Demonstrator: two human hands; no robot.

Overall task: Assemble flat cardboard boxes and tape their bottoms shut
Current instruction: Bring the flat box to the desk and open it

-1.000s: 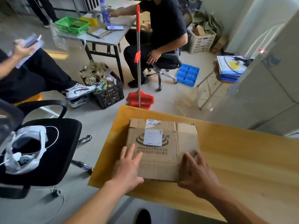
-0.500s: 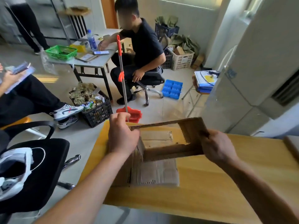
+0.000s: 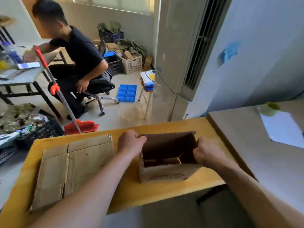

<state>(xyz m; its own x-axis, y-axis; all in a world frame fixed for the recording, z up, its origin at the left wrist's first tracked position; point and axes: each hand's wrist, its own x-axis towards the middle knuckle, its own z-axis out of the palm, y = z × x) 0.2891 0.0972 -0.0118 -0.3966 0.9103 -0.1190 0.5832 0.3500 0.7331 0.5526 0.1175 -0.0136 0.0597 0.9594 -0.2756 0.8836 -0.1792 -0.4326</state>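
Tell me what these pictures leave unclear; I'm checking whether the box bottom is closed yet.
- Opened box, head view: its bottom is dim inside; whether the flaps meet cannot be told.
- Left hand and right hand: fingertips hidden behind the box rim.
- Flat cardboard: near end covered by the left forearm.
- Tape: none made out.

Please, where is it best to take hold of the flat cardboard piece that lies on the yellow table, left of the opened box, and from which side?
Probably the near edge of the flat cardboard, which seems to overhang the yellow table's front. Come from the near side, thumb above and fingers below; lying flat, it offers little elsewhere to pinch. Both hands are on the opened box.
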